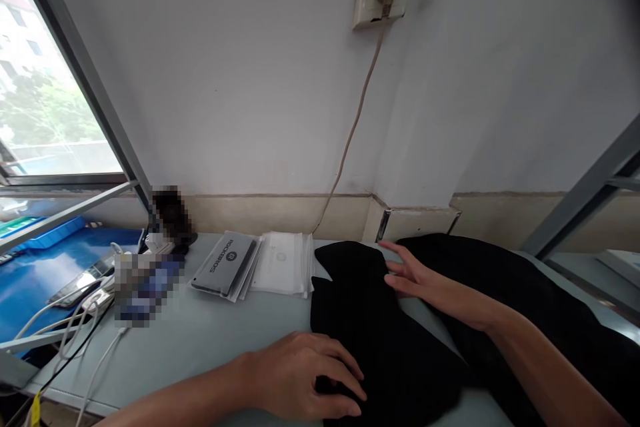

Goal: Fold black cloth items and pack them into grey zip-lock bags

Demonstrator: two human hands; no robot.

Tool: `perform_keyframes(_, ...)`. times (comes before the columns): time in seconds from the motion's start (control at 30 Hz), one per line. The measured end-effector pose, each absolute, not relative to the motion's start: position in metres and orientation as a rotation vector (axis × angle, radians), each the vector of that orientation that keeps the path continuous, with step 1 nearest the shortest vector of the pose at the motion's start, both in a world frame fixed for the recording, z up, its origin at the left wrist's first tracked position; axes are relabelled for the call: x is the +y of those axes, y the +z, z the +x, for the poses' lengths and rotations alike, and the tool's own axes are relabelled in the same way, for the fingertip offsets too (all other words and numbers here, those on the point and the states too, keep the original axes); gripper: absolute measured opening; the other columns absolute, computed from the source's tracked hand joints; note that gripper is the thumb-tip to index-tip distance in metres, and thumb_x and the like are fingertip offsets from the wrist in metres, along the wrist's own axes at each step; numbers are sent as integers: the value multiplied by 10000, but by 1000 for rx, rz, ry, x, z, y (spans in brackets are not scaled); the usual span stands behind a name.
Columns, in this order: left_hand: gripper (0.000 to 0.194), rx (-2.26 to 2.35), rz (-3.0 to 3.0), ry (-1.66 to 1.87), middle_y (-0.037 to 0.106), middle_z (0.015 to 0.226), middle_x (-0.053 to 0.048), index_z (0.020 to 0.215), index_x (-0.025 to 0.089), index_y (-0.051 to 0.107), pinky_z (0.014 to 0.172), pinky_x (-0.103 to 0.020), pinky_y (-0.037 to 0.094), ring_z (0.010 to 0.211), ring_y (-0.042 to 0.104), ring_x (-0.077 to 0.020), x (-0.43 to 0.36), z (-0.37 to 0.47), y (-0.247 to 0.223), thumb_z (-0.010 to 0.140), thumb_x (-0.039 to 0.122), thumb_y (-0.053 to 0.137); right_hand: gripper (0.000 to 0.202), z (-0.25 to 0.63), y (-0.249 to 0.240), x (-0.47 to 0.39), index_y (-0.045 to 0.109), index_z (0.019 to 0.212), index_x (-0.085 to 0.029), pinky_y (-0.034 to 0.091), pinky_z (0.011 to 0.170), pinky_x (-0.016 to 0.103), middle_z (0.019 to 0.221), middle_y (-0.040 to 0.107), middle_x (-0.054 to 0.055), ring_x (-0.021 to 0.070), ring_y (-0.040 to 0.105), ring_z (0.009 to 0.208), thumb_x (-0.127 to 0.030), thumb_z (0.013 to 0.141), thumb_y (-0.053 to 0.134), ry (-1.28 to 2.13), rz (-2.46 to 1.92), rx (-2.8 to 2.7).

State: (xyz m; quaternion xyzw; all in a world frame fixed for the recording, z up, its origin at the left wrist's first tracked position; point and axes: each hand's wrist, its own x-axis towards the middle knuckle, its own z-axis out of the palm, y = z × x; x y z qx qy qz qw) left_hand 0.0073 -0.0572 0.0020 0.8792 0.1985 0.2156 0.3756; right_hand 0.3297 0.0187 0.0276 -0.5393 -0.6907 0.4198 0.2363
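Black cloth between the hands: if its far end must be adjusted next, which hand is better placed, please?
Probably the right hand: it is at the right edge of the black cloth, close to the far end. The left hand is beside the nearer part.

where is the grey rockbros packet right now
In the head view, the grey packet lies on the table, left of centre near the wall, just left of the white packets, which separate it from the notched black cloth.
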Motion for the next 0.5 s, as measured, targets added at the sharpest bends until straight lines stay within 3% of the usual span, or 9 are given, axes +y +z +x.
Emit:
perform_keyframes(0.1,215,574,2253,579,758,1201,-55,1114,218,809,821,-214,585,1013,737,-176,-55,9,-1,980,313,670,951,324,37,11,-63,1626,-472,610,929,390,1591,471,84,289,659,1249,-691,943,560,1424,-1315,-1832)
perform_keyframes(0.17,207,591,2271,597,766,1161,-63,1091,200,810,818,-218,586,985,740,-173,-52,10,-4,986,289,655,1011,321,36,12,-80,1636,-443,621,873,401,1443,601,87,278,721,1068,-698,920,587,1417,-1447,-1871)
perform_keyframes(0.23,200,585,2298,623,770,1139,-69,1073,184,810,873,-226,576,992,739,-170,-50,9,-7,990,274,652,1048,321,31,14,-55,1658,-360,609,879,436,1127,727,60,282,732,928,-701,906,591,1330,-1561,-1913)
perform_keyframes(0.33,198,555,2351,652,776,1119,-64,1063,180,807,954,-240,549,1001,737,-167,-50,9,-11,998,275,646,954,324,28,15,103,1663,-347,587,934,444,902,725,14,293,734,944,-667,908,592,1284,-1507,-1903)
perform_keyframes(0.5,202,526,2412,658,791,1044,-56,1050,175,805,934,-242,551,947,742,-163,-52,10,-13,1006,269,631,628,325,36,8,513,1482,-408,611,838,393,1033,751,34,298,720,1001,-675,916,574,1264,-1513,-1708)
